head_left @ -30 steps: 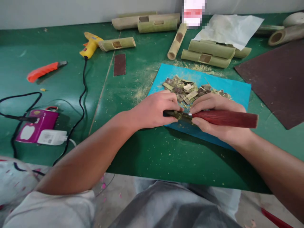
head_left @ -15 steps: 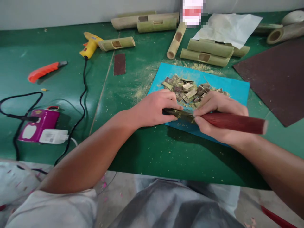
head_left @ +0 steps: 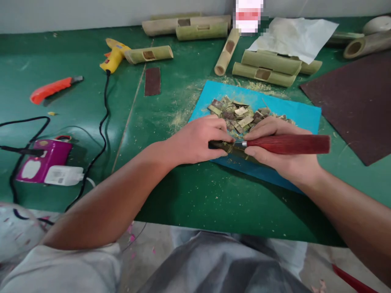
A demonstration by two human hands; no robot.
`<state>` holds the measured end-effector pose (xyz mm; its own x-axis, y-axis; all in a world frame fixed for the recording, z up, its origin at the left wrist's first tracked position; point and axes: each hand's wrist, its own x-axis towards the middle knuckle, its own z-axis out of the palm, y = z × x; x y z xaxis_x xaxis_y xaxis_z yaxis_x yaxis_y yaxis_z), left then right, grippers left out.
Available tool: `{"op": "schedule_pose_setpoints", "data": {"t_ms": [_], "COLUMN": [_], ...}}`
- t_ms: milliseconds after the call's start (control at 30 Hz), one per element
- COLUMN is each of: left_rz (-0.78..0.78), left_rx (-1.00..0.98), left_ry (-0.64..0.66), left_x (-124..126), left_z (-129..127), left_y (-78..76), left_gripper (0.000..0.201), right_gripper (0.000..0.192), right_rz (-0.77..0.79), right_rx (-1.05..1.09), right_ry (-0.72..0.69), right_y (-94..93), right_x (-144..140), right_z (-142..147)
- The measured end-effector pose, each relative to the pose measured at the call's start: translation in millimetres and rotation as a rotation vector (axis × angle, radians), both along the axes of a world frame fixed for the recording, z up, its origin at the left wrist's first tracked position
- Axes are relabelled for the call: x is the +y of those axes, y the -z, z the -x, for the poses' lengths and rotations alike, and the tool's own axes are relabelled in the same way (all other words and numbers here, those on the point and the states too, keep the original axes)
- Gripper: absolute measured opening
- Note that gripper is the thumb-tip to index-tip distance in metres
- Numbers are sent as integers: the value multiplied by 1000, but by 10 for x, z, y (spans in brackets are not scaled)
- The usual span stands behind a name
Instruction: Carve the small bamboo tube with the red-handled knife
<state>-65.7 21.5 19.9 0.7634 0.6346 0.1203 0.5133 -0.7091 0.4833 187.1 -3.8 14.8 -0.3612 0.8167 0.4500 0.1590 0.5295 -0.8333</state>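
My left hand (head_left: 200, 138) is closed round a dark bamboo piece (head_left: 220, 145), held low over the near edge of a blue sheet (head_left: 305, 116). In my right hand (head_left: 293, 165) is a carving knife with a thick red wooden handle (head_left: 290, 144). Its short metal shank points left, and the tip meets the bamboo piece beside my left fingertips; the blade's exact shape is too small to tell. Just beyond both hands, a pile of small bamboo chips (head_left: 235, 114) and shavings lies on the blue sheet.
Cut bamboo tubes (head_left: 265, 73) lie along the back of the green table (head_left: 183, 195). At left are a yellow glue gun (head_left: 114, 57), an orange utility knife (head_left: 51, 90) and a purple power strip (head_left: 42, 160) with cords. A brown sheet (head_left: 354, 101) lies at right.
My right hand has turned the knife: its handle end has swung up and left, and the metal shank now shows at the bamboo piece. My left hand stays nearly still.
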Motion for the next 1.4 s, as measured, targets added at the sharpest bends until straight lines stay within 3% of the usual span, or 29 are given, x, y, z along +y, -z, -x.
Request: {"op": "schedule_pose_setpoints", "data": {"t_ms": [200,500,867,1167,1400], "left_rz": [-7,10,2,6,6], "left_rx": [2,-34,-29,-26,-54], "left_ry": [2,-9,-9,-12,-10], "left_x": [3,0,9,-7,-6], "left_z": [-7,18,25,13,23], "left_y": [19,26,39,10,25], "left_gripper": [25,26,27,28,27], "right_gripper": [18,16,17,15,29], "right_rz": [8,-172,-132,-47,-16], "right_rx": [8,-64,40,-56,-4], "right_ry": [5,58,170,102,129], "right_y": [-14,-61,5,-25,-38], "right_x": [-5,-60,-106,-47,-64], "right_z": [29,23,-37,-12,4]}}
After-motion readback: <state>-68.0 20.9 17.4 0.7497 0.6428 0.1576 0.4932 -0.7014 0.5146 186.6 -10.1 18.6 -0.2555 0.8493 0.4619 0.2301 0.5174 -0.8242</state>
